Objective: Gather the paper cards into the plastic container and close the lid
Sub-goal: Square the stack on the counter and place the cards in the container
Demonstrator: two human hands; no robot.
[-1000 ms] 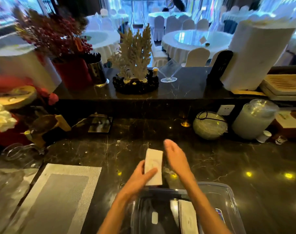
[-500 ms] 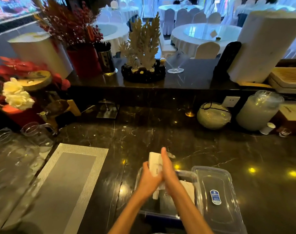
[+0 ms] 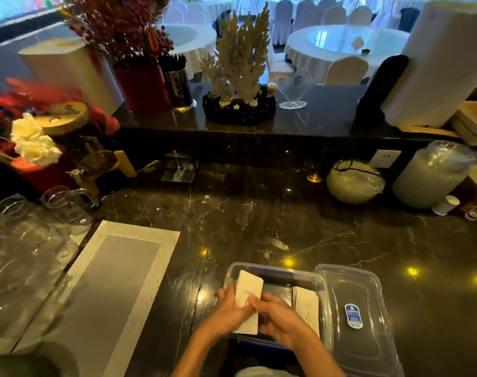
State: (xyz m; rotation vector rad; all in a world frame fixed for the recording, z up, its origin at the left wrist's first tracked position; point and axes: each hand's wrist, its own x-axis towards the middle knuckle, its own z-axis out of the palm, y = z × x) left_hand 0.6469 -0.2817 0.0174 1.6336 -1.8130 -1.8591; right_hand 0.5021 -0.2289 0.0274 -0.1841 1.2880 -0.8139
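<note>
Both hands now sit low over the plastic container point(image 3: 275, 270), where a second ago they held the stack of cards upright on the open tabletop point(image 3: 259, 213) farther away; half a second ago they were just reaching its rim. Going by this, the gathering step is nearly done and only release and the lid remain.

From the left: the left hand point(image 3: 227, 312) grips the stack of cards point(image 3: 248, 291) along its left edge, fingers curled behind it. The right hand point(image 3: 279, 318) pinches the stack's near right side, thumb on top. The stack tilts into the container's left half (whether it touches the bottom I cannot tell).

Further right inside the container, a second pile of cards point(image 3: 308, 306) lies flat against the right wall. Just beside the container on the right rests the clear lid point(image 3: 353, 317), off and flat on the tabletop.
</note>
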